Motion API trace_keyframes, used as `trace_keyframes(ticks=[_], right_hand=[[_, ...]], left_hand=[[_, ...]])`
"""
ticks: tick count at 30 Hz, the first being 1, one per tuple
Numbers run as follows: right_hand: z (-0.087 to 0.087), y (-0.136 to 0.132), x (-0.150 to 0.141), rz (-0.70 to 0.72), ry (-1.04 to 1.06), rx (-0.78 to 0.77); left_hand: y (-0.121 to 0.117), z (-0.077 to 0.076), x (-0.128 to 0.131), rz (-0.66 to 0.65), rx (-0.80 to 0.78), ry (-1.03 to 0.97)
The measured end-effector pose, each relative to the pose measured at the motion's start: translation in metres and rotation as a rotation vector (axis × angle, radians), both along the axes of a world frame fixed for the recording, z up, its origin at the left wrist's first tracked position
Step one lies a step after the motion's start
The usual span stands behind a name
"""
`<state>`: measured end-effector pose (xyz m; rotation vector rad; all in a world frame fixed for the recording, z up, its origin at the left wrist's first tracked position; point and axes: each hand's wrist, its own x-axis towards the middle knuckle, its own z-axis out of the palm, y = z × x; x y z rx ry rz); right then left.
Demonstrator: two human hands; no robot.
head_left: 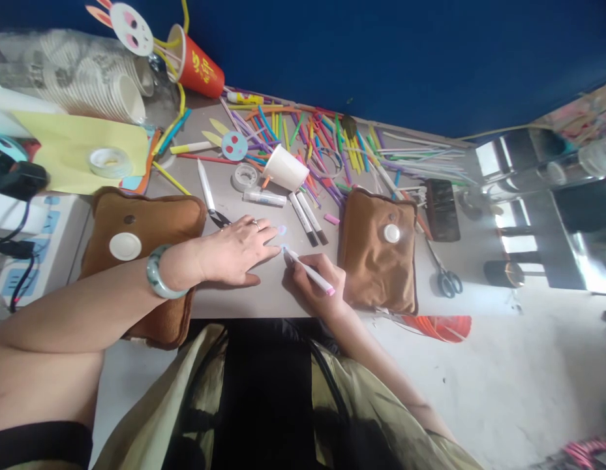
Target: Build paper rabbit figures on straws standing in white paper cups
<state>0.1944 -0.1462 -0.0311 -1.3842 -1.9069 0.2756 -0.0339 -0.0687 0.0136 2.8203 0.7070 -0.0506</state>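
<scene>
My left hand (pixel 237 248) lies palm down on the table with its fingers stretched out. By its fingertips is a small round paper piece (pixel 282 230) with pink and pale blue on it. Between both hands lies another tiny bluish piece (pixel 284 249). A white marker with a pink end (pixel 313 274) is pinched in my right hand (pixel 322 284), its tip down at that bluish piece. Two white markers with dark caps (pixel 303 220) lie side by side just beyond, near a white tube (pixel 264 198) and a small pink piece (pixel 332 219).
Brown cushions flank my hands, one left (pixel 146 215) and one right (pixel 376 261). Behind are a white paper cup (pixel 286 168), a tape roll (pixel 244 176), a blue rabbit face (pixel 235 146) and several coloured sticks. Scissors (pixel 448 282) lie right; a red cup (pixel 199 68) stands tilted back left.
</scene>
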Motion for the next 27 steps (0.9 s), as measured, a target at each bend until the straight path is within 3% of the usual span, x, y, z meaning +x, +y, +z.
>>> trace_keyframes(ticks=[27], right_hand=[[0.0009,0.0011,-0.0007,0.001,-0.013,-0.014]], left_hand=[[0.0076,-0.0014,-0.0039,-0.034,-0.007,-0.032]])
